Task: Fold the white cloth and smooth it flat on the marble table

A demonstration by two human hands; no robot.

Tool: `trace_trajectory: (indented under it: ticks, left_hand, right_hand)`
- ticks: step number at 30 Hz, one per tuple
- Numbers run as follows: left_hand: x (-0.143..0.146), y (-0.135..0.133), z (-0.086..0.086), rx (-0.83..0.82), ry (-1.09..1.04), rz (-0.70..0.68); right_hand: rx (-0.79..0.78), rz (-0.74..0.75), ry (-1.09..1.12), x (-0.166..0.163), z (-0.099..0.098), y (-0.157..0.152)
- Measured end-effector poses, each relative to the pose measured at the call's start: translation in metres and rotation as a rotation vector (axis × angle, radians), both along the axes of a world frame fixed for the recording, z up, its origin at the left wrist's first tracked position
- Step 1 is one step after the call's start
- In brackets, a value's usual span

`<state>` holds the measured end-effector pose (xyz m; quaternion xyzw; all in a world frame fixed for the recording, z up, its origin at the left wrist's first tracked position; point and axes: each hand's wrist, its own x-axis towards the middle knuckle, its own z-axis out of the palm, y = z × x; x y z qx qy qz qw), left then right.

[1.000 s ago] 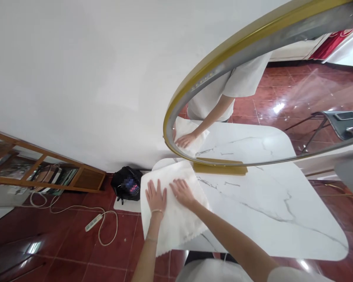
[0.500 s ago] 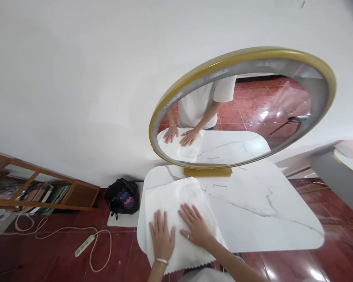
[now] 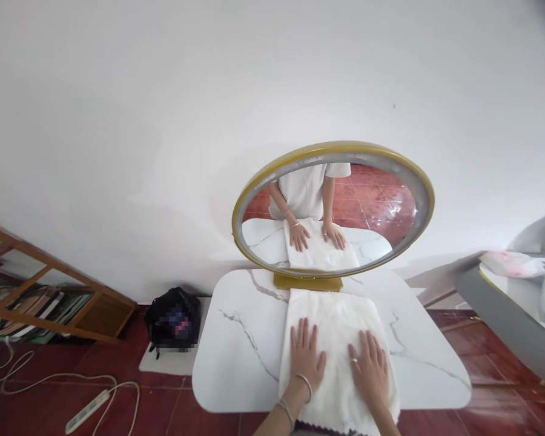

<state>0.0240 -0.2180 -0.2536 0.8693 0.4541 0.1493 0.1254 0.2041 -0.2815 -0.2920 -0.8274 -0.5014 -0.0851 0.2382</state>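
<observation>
A white cloth with scalloped edges lies spread on the white marble-patterned table, its near edge reaching over the table's front. My left hand rests flat on the cloth's left part, fingers spread, with bracelets at the wrist. On the right part of the cloth lies my right hand, also flat with fingers apart and a ring on one finger. Neither hand grips anything. Behind the cloth stands an oval gold-framed mirror on a gold base, reflecting both hands and the cloth.
A black bag sits on the floor left of the table. Farther left are a wooden shelf with books and a power strip with a loose cord. To the right stands a grey piece of furniture with a pink-and-white packet on it.
The cloth has moved right from the table's left side to its middle, both hands flat on it. My hands are now farther apart. The camera view has shifted.
</observation>
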Motion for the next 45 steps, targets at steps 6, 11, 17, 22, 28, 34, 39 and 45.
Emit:
trace_trajectory:
  ticks: [6,11,17,22,28,34,39,45]
  left_hand:
    - [0.001,0.0,-0.009,-0.039,-0.046,0.016]
    - [-0.034,0.017,-0.015,-0.002,-0.028,0.065]
    - [-0.092,0.028,-0.019,0.052,0.012,0.175]
    - [-0.111,0.023,-0.026,0.104,0.032,0.243]
    - [-0.11,0.025,-0.034,0.158,0.042,0.244]
    - [-0.109,0.022,-0.041,0.208,0.055,0.272]
    - [-0.099,0.013,-0.046,0.264,0.06,0.379]
    - [-0.06,-0.003,-0.052,0.261,0.059,0.514]
  right_hand:
    - [0.017,-0.028,-0.012,0.0,-0.008,0.011]
    - [0.031,0.016,0.018,-0.035,-0.019,0.032]
    - [0.089,0.155,0.052,-0.085,-0.024,0.056]
    - [0.117,0.266,0.001,-0.09,-0.032,0.061]
    - [0.146,0.334,-0.072,-0.077,-0.039,0.057]
    - [0.139,0.384,-0.078,-0.072,-0.038,0.051]
    - [0.136,0.448,-0.081,-0.066,-0.038,0.049]
    - [0.159,0.501,-0.138,-0.035,-0.035,0.046]
